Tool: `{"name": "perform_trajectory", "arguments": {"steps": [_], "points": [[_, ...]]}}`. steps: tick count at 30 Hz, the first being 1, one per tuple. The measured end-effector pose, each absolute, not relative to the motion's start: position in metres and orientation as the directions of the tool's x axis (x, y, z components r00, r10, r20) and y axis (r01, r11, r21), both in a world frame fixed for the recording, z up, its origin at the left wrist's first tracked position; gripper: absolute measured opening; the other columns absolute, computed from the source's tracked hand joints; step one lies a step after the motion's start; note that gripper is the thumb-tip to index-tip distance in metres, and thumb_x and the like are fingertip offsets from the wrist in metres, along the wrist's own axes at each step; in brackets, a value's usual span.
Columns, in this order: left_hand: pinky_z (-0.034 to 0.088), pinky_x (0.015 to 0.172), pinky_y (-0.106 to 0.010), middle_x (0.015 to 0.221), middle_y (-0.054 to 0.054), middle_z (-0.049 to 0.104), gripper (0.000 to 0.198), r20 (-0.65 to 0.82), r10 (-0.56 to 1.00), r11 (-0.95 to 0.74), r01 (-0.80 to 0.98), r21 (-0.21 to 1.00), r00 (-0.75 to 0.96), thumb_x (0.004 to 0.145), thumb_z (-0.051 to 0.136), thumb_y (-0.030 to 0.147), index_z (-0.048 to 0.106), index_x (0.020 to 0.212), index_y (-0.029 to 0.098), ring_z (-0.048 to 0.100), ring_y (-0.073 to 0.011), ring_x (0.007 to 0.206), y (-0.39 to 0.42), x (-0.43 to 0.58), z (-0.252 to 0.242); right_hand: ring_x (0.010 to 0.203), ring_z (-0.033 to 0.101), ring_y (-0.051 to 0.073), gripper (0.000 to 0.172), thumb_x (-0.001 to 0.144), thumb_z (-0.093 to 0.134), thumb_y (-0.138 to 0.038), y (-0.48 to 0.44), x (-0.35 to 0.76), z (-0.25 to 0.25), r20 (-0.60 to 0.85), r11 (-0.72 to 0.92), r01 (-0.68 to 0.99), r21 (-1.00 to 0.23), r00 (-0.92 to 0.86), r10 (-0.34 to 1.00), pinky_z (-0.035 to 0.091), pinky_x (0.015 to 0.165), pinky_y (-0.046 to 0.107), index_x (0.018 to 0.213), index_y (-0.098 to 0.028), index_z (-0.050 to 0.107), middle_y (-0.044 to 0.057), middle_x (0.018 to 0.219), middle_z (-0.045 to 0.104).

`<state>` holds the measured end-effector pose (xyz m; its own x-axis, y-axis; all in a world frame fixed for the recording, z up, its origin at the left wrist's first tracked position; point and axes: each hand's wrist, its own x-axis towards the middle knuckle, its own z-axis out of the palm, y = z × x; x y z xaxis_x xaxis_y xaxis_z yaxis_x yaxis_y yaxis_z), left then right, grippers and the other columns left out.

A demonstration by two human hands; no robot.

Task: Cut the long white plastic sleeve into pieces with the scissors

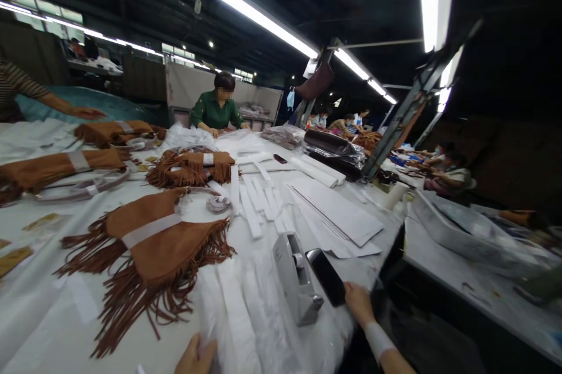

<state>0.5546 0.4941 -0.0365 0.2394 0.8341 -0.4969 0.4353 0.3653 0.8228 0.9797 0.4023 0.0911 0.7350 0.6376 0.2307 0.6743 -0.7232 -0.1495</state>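
Two hands flank tape dispenser: left hand pinches clear bags; right hand, fingers hidden, touches phone. Bagging underway, judged.

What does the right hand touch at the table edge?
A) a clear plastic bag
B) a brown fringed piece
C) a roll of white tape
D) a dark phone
D: the right hand rests its fingers on the dark phone, which lies beside the grey tape dispenser.
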Motion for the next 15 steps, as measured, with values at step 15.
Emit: {"name": "perform_trajectory", "arguments": {"steps": [15], "points": [[0.047, 0.073, -0.028, 0.078, -0.007, 0.065, 0.049, -0.65, 0.757, 0.592, 0.357, 0.723, 0.061, 0.078, 0.049, 0.068, 0.054, 0.075, 0.019, 0.063, -0.0234, 0.083, 0.495, 0.566, 0.035, 0.125, 0.048, 0.04, 0.092, 0.074, 0.038, -0.076, 0.429, 0.774, 0.064, -0.331, -0.626, 0.558, -0.546, 0.543, 0.772, 0.037, 0.107, 0.046, 0.122, 0.002, 0.052, 0.032, 0.127, 0.054]]}}
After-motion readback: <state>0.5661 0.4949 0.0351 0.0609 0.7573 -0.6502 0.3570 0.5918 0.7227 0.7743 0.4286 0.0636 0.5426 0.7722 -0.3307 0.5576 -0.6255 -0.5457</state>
